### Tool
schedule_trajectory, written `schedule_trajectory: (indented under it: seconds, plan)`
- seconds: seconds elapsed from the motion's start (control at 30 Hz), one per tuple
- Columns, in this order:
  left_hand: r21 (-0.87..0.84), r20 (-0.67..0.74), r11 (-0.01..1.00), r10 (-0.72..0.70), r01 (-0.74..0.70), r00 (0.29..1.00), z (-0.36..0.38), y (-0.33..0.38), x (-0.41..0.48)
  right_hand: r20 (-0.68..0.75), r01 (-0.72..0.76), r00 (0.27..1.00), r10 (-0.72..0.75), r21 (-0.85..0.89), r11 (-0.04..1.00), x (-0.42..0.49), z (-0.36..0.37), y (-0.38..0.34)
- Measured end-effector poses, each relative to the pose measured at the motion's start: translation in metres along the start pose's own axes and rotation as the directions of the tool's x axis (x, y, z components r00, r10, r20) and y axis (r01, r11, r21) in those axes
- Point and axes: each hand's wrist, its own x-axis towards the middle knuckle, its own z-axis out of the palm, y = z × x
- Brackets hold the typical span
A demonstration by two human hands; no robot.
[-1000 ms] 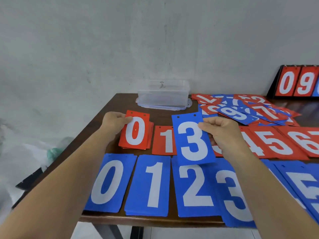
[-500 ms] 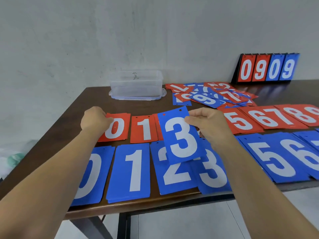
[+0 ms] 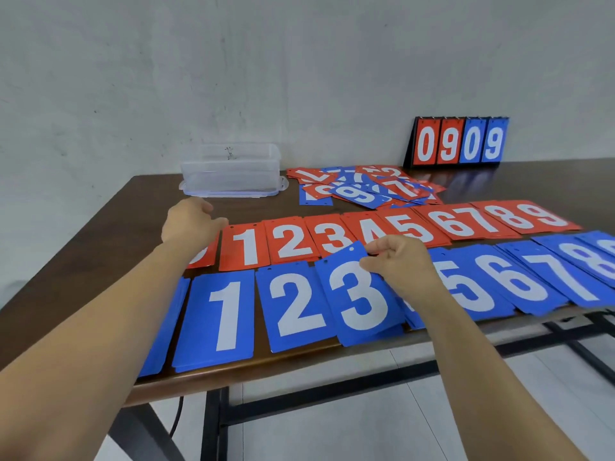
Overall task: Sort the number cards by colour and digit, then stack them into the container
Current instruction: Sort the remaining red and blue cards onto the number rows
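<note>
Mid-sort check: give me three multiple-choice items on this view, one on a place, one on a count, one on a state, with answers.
1. Where does the clear container stand on the table?
A. far side, towards the left corner
B. between the two card rows
C. at the near edge

2. How many panels of the scoreboard are red?
A. one
B. two
C. four

3. What is the right hand doing?
A. lying flat on the table
B. hovering with nothing in it
C. pinching the blue 3 card

Answers:
1 A, it sits behind the red row, left of the loose pile.
2 B, it reads 0 9 red, then 0 9 blue.
3 C, thumb and fingers grip the card's top edge.
</note>
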Motion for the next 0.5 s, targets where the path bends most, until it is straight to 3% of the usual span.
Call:
schedule_trajectory:
  seconds: [0.13,0.23,0.5]
  plan:
    - [-0.041,0.034,0.999,0.032,-0.030,0.999,0.007,0.013,-0.011,-0.062,0.045,0.995,-0.072,-0.362,0.931,-0.002,0.009,0.009]
    - [-0.037,0.040,0.998,0.048,-0.047,0.998,0.012,0.018,-0.016,-0.083,0.068,0.988,-0.132,-0.529,0.846,-0.004,0.015,0.012]
    - [-0.023,0.058,0.995,0.094,-0.093,0.994,0.021,0.032,-0.026,-0.080,0.098,0.985,-0.156,-0.488,0.867,-0.001,0.012,0.012]
